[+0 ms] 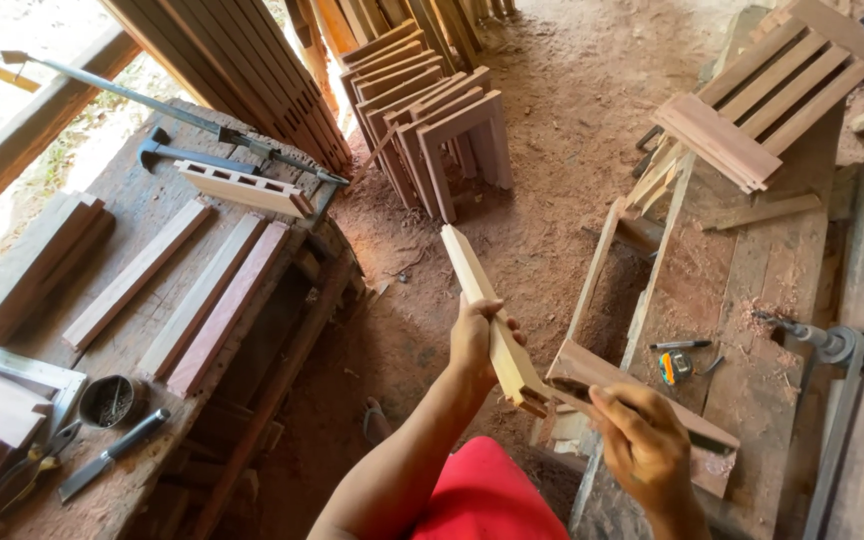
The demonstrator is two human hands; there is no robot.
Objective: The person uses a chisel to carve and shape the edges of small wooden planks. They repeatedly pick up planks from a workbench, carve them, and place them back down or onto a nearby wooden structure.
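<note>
My left hand (474, 340) grips a pale wooden bar (472, 275) near its lower end; the bar slants up and away, and its notched end sits at a reddish wooden piece (602, 375). My right hand (644, 442) rests on that reddish piece and holds a thin dark tool against it; I cannot tell what tool. The piece lies at the near end of a wooden frame (657, 255) on the right bench (752, 300).
A tape measure (674, 367) and a pencil (682, 344) lie on the right bench, a slatted panel (767, 95) behind them. The left bench (142, 215) holds wooden bars, a long clamp (172, 115), a hammer (177, 153), a tin of nails (108, 400), pliers. Stacked frames (442, 130) stand on the dirt floor.
</note>
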